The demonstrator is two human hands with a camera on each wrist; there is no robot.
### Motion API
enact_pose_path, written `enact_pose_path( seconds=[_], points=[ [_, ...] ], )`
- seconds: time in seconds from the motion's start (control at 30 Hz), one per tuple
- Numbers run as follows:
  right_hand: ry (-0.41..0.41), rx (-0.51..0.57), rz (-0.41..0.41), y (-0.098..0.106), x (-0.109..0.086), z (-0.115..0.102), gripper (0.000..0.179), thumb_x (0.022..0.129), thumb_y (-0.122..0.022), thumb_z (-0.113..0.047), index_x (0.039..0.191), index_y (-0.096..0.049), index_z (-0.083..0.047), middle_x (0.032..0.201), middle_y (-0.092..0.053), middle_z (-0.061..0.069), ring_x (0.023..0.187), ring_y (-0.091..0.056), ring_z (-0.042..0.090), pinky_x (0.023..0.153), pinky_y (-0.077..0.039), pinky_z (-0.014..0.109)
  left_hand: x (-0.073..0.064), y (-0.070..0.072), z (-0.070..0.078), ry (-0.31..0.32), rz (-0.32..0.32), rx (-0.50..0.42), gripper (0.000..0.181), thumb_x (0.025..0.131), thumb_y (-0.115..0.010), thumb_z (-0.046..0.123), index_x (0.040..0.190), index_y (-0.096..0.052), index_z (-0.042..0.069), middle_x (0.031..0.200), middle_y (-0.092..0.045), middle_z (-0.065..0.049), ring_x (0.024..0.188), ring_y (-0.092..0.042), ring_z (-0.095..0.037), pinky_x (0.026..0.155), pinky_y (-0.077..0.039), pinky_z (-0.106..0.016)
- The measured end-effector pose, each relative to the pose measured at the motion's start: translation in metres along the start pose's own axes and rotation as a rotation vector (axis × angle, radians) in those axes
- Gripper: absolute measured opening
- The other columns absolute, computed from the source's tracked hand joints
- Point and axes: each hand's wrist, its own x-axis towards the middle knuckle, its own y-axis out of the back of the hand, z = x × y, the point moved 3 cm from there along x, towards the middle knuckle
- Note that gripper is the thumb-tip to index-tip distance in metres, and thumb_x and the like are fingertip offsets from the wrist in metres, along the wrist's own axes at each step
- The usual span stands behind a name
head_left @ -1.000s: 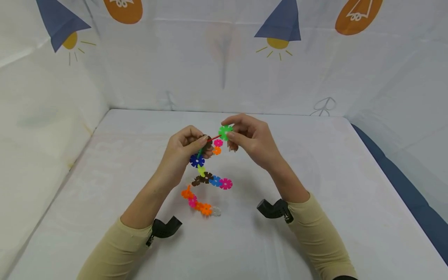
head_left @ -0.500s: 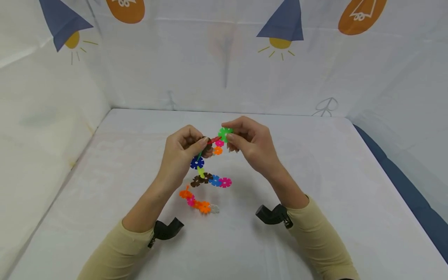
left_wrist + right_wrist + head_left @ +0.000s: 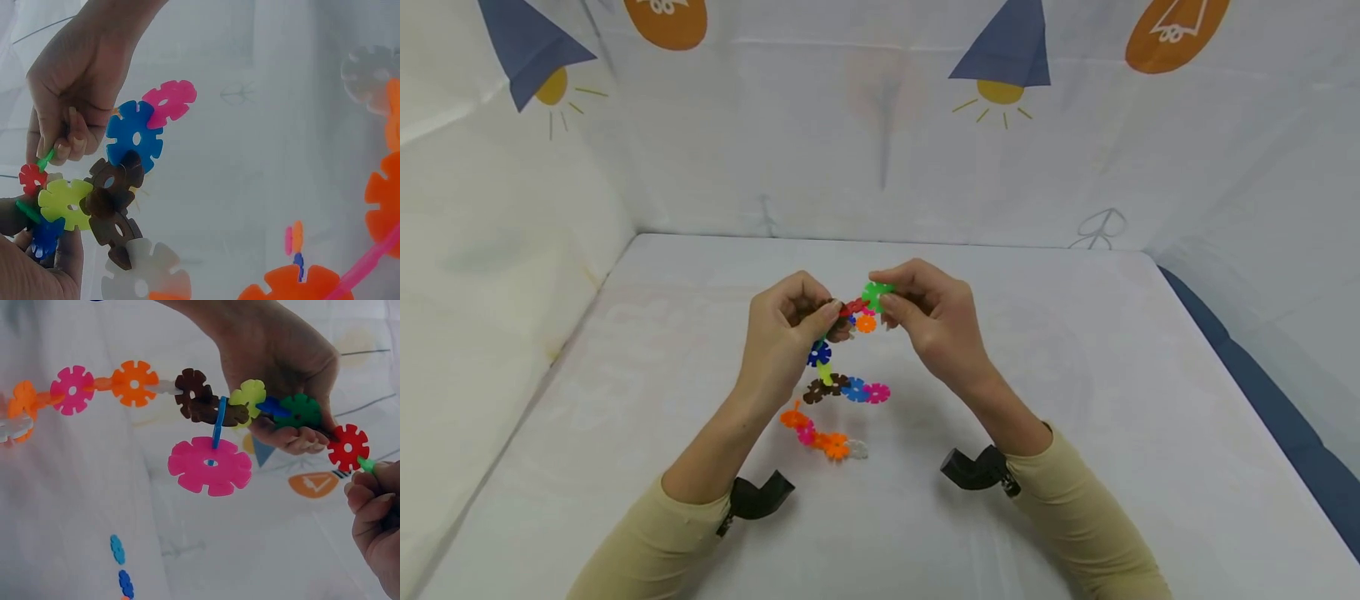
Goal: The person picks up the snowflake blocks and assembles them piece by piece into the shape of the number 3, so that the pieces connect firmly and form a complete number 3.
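Observation:
A chain of interlocking plastic snowflake discs [image 3: 836, 384] hangs below my left hand [image 3: 782, 337], which pinches its upper end around the dark green disc [image 3: 299, 411]. Yellow, brown, orange and translucent discs follow down the chain, with a blue and pink branch [image 3: 136, 136]. My right hand [image 3: 936, 321] pinches a light green disc [image 3: 876, 296] between thumb and forefinger. A red disc [image 3: 349, 448] joins the light green disc to the chain, between my two hands. The light green disc is mostly covered by fingers in the right wrist view.
A few more discs, one of them orange [image 3: 866, 323], lie behind the hands. The white-covered table [image 3: 1045, 358] reaches back to a white cloth wall [image 3: 775, 150] with lamp prints. Black wrist cameras [image 3: 760, 495] sit on both forearms.
My right hand has come slightly down and left with the light green disc. The red disc has turned from edge-on to show more of its face. The chain has shifted a little left.

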Motion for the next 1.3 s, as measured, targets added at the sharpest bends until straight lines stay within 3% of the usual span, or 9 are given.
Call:
enact_pose_path(
  seconds=[0.7,0.83,1.1,1.3],
  points=[
    [0.041,0.031,-0.028,0.001,-0.005,0.004,0.020,0.093,-0.061,0.006,0.111,-0.067,0.002,0.083,-0.067,0.014,0.067,-0.059,0.016,0.064,-0.056,0.025,-0.001,-0.007,-0.003,0.007,0.002,0.017,0.012,0.097,-0.059,0.002,0.087,-0.056,-0.003,0.077,-0.063,-0.008,0.068,-0.066,-0.019,0.072,-0.061,-0.029],
    [0.042,0.013,-0.032,0.001,-0.003,0.004,0.022,0.094,-0.060,0.004,0.114,-0.067,0.000,0.081,-0.065,0.011,0.068,-0.059,0.017,0.063,-0.054,0.025,0.001,-0.006,-0.004,0.018,-0.035,-0.007,0.012,0.099,-0.056,0.004,0.090,-0.054,-0.003,0.078,-0.062,-0.008,0.070,-0.066,-0.019,0.073,-0.060,-0.028],
    [0.023,-0.006,-0.061,0.005,0.004,0.002,0.023,0.096,-0.058,0.001,0.117,-0.067,-0.001,0.078,-0.062,0.010,0.068,-0.058,0.021,0.059,-0.050,0.025,0.004,0.000,-0.001,0.064,-0.157,0.044,0.014,0.102,-0.054,0.017,0.100,-0.053,0.003,0.089,-0.062,-0.011,0.082,-0.066,-0.024,0.080,-0.060,-0.030],
    [-0.032,-0.013,-0.111,0.006,0.005,0.004,0.025,0.097,-0.058,-0.002,0.121,-0.065,-0.005,0.081,-0.061,0.009,0.071,-0.059,0.017,0.064,-0.052,0.027,0.006,0.003,-0.005,0.111,-0.182,0.043,0.019,0.102,-0.054,0.023,0.110,-0.056,0.006,0.096,-0.062,-0.009,0.086,-0.066,-0.024,0.082,-0.059,-0.029]
  ],
)
